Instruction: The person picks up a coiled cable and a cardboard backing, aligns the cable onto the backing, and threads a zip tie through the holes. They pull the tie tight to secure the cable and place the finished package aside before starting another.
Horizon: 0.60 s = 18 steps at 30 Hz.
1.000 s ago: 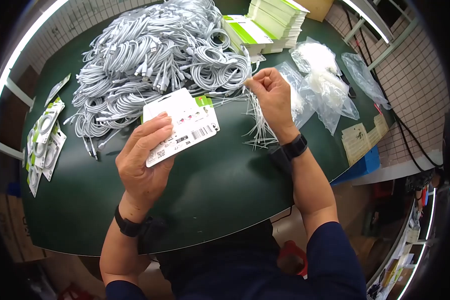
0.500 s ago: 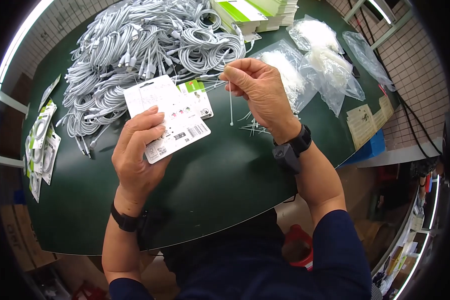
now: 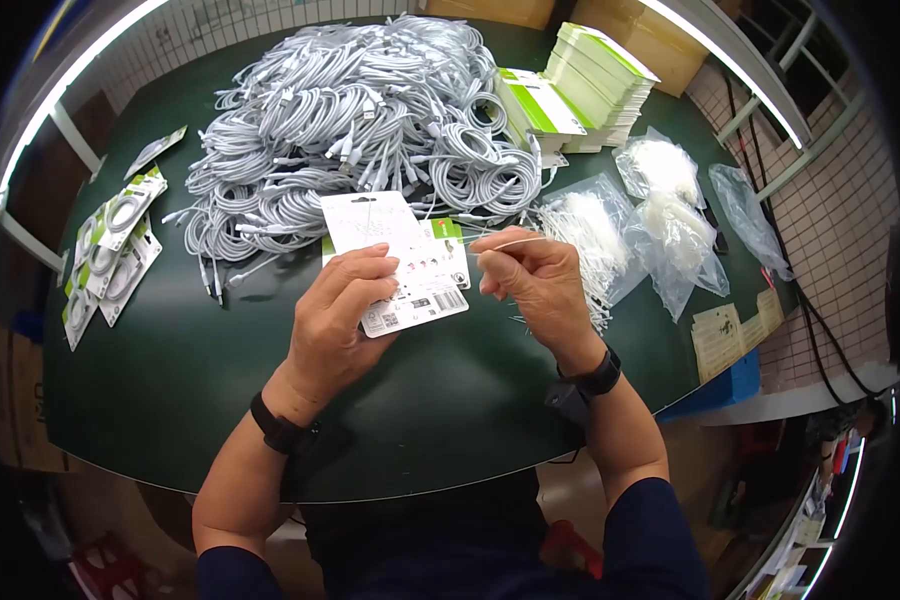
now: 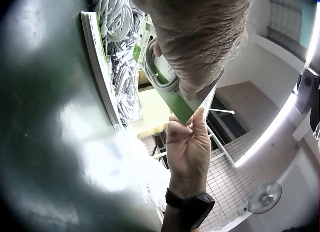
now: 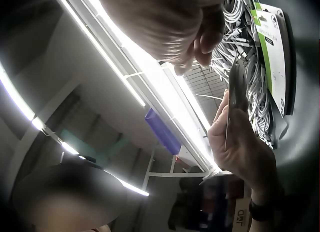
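My left hand (image 3: 335, 315) holds a white and green printed packaging card (image 3: 435, 305), thumb and fingers on both its faces. On the card's other face a coiled grey cable (image 4: 154, 74) shows in the left wrist view. A thin white cable tie runs through the card near its top. My right hand (image 3: 545, 290) is just right of the card, pinching a white cable tie (image 3: 518, 241) between thumb and fingertips. In the left wrist view that hand's fingertips are right at the card's corner.
Behind the hands rises a large pile of coiled cables (image 3: 330, 130). Stacked cards (image 3: 610, 85) stand at the back right, beside plastic bags (image 3: 670, 210) and loose cable ties (image 3: 590, 235). Carded cables (image 3: 120, 225) lie at the left. More cards (image 3: 452, 250) lie beyond the held one.
My right hand has come away from the loose ties with one tie, which hung down and now lies nearly level. It is closer to the card. My left hand keeps its grip.
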{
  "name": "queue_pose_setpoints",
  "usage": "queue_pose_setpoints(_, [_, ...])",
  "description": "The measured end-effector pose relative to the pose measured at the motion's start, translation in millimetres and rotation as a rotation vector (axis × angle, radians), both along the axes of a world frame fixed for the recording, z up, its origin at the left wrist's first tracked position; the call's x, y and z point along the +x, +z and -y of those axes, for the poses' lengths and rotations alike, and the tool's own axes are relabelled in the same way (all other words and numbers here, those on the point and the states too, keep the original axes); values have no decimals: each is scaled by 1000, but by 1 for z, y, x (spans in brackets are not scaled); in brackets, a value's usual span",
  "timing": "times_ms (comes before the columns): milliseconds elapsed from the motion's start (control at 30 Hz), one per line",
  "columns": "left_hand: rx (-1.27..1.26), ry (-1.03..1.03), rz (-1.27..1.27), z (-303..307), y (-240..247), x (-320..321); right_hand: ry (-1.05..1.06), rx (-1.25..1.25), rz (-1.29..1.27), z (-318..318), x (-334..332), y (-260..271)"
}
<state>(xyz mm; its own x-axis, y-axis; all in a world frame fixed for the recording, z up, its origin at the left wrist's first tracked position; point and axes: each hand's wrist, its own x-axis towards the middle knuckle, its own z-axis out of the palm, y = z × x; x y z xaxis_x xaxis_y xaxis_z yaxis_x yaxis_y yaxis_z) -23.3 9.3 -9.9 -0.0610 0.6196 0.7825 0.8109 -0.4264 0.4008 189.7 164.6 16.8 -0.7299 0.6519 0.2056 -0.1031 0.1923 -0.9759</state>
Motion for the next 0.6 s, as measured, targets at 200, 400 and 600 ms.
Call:
queue_pose_setpoints(200, [5,-11,-9,0,0,-2,-38,49,-90,25,-6,5])
queue_pose_setpoints(400, [-24,-16,-25,1,0,0,-122,116,35,30,-7,4])
queue_pose_setpoints(600, [-29,-24,-27,0,-1,1,-173,433,58,26,-8,-2])
